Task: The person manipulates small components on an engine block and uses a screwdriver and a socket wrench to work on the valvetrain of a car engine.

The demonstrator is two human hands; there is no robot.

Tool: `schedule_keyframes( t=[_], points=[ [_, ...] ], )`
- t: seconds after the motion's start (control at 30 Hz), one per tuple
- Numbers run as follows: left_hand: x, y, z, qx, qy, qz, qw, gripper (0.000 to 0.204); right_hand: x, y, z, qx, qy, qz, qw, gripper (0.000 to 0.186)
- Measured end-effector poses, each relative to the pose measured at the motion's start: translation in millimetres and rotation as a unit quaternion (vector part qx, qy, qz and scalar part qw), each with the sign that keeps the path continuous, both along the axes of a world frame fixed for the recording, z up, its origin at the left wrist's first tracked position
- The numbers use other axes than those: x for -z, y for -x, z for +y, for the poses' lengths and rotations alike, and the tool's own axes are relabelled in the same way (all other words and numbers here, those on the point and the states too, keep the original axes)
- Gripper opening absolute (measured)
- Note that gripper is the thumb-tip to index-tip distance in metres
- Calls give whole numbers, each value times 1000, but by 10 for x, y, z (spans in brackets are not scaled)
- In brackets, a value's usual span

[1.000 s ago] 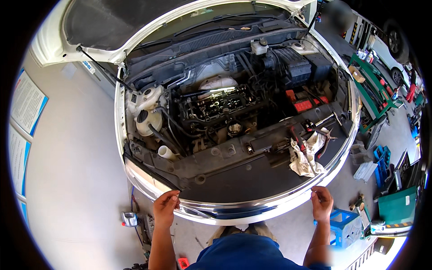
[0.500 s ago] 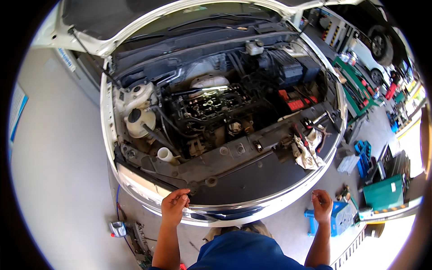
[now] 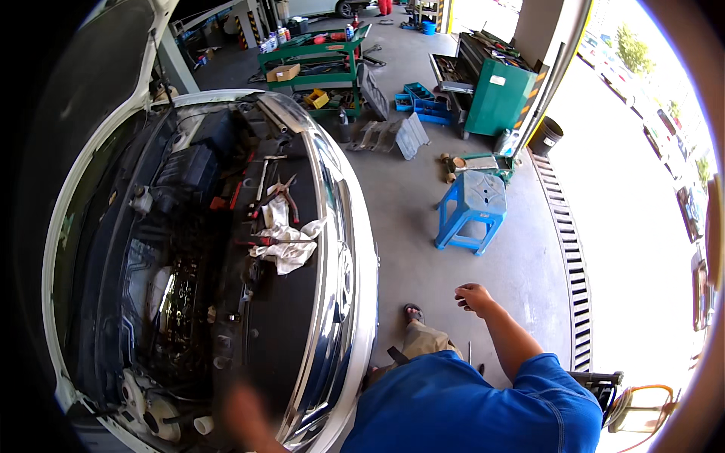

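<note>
The right hand (image 3: 473, 297) has curled fingers, grip indeterminable; the left hand (image 3: 245, 414) is too blurred to tell; the rag (image 3: 288, 257) under the screwdriver (image 3: 262, 241) presumably protects the panel (image 3: 283, 313).

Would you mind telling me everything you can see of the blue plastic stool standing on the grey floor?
The blue, plastic-looking stool has a paler, greyish-blue, roughly square seat with small dark marks near its middle, perhaps holes. Splayed legs, joined low down by crossbars, hold it upright on the grey floor. It stands between the white car's chrome-trimmed front and the slotted drain grating. The person's bare right hand is nearby but apart from it.
</note>
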State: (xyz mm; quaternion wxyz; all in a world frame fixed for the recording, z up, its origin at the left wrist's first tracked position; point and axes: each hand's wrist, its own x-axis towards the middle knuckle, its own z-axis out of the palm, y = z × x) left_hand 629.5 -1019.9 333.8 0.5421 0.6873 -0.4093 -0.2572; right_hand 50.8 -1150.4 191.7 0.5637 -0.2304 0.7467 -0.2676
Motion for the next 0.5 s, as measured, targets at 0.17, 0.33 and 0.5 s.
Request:
schedule_keyframes(
  t=[0.17, 0.33, 0.5],
  points=[
    [-19, 558, -802, 83, 1, -74, 994, 25, 630, 701, 268, 25, -30, 81, 996, 31],
    [-2, 1402, -1586, 167, -29, -112, 979, 25, 1231, 1736, 701, 36, -120, 173, 977, 31],
    [-195, 2173, -1989, 328, -33, -177, 927, 24, 1437, 2670, 1670, 269, -112, 193, 937, 31]
  ],
)
